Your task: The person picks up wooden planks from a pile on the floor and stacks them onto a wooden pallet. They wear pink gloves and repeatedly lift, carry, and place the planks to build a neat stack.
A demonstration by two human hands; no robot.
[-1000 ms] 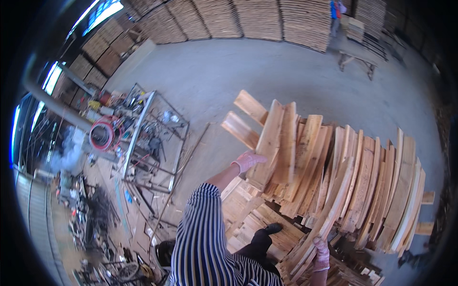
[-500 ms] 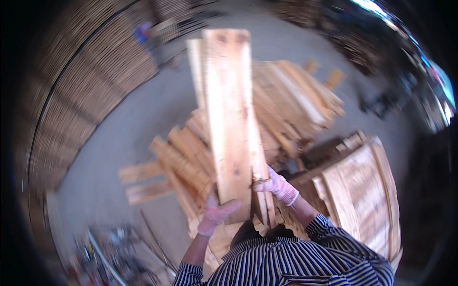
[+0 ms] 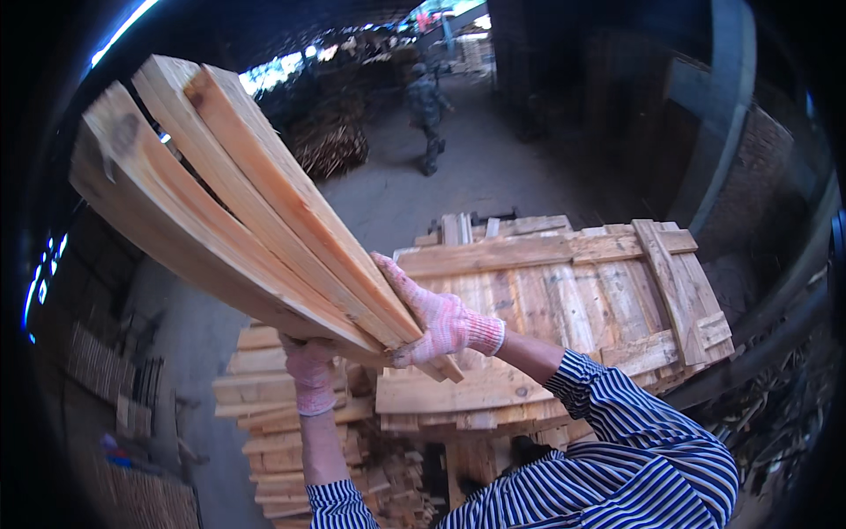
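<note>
I hold a bundle of several long wooden boards up in front of me. They stand on edge side by side, their far ends raised and fanned toward the upper left. My left hand, in a pinkish work glove, is closed on the underside near the close end, its fingers partly hidden by the boards. On the right side, my right hand, gloved alike, clasps the same end. Just beyond and below it lies a stack of board panels, with crosspieces on top.
Below my left hand is a pile of loose boards. A person stands on the floor farther off, near a heap of sticks. At the right rises a post, and scrap wood lies beyond the panels.
My view has swung round from the loose board pile to the panel stack. The boards in my hands, formerly pointing straight ahead, now slant to the upper left and show their edges.
</note>
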